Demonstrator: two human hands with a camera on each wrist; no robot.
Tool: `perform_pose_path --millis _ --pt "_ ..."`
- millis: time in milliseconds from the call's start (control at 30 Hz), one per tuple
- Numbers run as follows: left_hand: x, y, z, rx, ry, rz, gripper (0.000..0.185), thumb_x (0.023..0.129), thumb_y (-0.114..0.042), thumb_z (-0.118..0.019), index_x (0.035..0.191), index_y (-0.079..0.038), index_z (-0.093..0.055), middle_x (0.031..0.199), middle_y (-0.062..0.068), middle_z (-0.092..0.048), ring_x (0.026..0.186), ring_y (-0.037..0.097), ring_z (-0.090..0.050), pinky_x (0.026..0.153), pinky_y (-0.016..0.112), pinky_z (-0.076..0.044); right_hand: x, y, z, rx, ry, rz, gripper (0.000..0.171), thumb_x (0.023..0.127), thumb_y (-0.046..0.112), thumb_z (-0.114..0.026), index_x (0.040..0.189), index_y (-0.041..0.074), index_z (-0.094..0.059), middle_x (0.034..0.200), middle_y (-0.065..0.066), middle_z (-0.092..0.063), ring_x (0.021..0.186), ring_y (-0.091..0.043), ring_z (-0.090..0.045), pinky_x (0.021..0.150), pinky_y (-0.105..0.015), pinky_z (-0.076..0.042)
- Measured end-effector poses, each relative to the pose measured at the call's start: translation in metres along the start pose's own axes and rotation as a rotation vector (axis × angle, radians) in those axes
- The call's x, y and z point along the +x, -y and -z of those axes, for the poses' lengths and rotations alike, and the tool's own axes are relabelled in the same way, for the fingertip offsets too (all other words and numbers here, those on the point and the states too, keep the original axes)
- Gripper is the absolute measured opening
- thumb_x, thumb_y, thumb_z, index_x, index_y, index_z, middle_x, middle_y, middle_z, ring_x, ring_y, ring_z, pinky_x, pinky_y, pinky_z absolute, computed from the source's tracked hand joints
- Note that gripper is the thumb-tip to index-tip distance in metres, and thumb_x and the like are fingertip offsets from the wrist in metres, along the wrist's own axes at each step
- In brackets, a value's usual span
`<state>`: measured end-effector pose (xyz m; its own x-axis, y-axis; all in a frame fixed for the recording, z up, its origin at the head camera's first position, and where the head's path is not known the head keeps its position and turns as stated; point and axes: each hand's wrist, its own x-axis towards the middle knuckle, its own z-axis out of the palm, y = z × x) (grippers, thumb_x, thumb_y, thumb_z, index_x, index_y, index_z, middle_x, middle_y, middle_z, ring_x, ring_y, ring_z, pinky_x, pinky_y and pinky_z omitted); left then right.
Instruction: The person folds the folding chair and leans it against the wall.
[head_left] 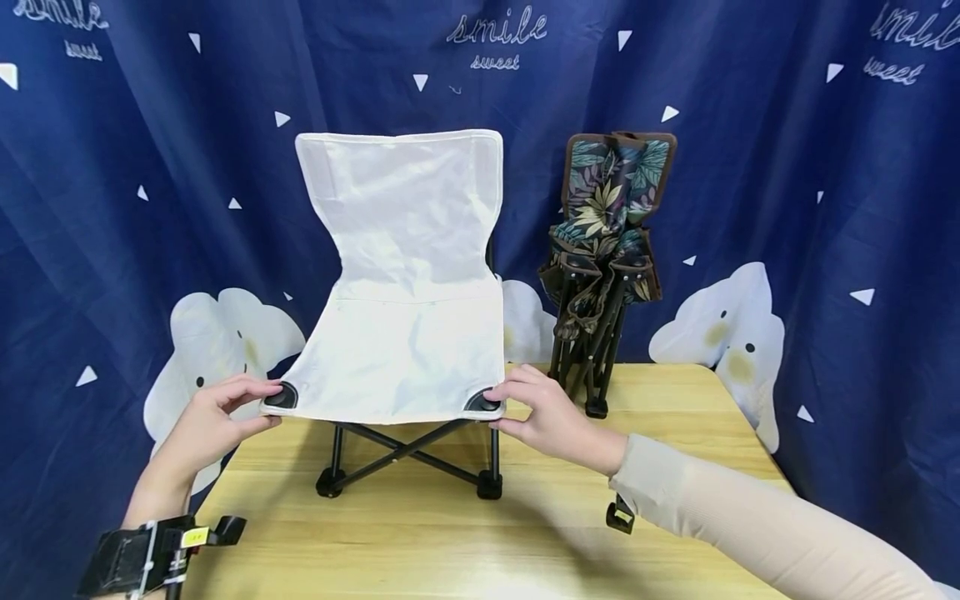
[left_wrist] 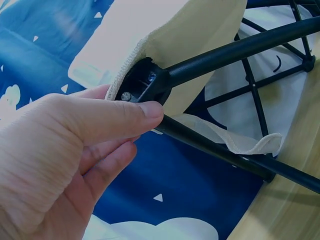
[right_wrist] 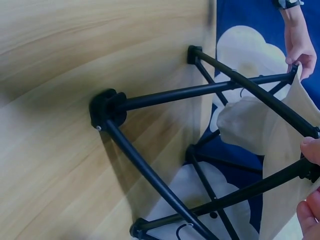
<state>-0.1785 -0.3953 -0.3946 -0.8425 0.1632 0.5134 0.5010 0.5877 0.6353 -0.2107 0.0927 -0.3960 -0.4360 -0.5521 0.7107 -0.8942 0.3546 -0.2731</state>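
A white folding chair (head_left: 405, 350) stands unfolded on the table, its backrest at the back and its crossed black legs (head_left: 405, 450) below the seat. My left hand (head_left: 213, 417) pinches the seat's front left corner by its black plastic piece (head_left: 281, 396), fingers above and thumb underneath. In the left wrist view, the left thumb (left_wrist: 125, 117) presses the underside of that corner, where two black tubes meet. At the front right corner piece (head_left: 482, 402), my right hand (head_left: 551, 417) pinches likewise. Only part of the right hand (right_wrist: 311, 215) shows in the right wrist view.
A folded leaf-patterned chair (head_left: 600, 208) stands upright at the back right of the wooden table (head_left: 480, 550). Behind hangs a dark blue curtain (head_left: 720, 208) with white clouds and triangles. My left wrist wears a black strap with a camera mount (head_left: 172, 546).
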Motion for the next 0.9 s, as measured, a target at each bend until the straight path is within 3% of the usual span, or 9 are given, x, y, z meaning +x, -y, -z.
perform_pose_path --millis 333,900 --pt "0.004 -0.011 0.0 0.053 -0.026 0.082 0.036 0.079 0.01 -0.09 0.114 0.004 -0.082 0.109 -0.036 -0.068 0.102 -0.021 -0.063 0.09 -0.001 -0.049 0.005 -0.001 0.001 0.008 -0.023 0.052 0.037 0.072 -0.001 -0.098 0.105 0.006 -0.083 0.098 -0.005 -0.078 0.09 -0.022 -0.068 0.077 -0.034 -0.063" --pt "0.016 -0.015 -0.003 0.009 -0.023 0.074 0.038 0.079 0.01 -0.09 0.116 0.006 -0.081 0.107 -0.031 -0.073 0.102 -0.018 -0.066 0.088 0.002 -0.053 0.013 -0.001 0.005 0.02 -0.048 0.082 0.038 0.07 -0.003 -0.098 0.105 0.003 -0.085 0.096 -0.007 -0.078 0.086 -0.021 -0.068 0.071 -0.029 -0.059"
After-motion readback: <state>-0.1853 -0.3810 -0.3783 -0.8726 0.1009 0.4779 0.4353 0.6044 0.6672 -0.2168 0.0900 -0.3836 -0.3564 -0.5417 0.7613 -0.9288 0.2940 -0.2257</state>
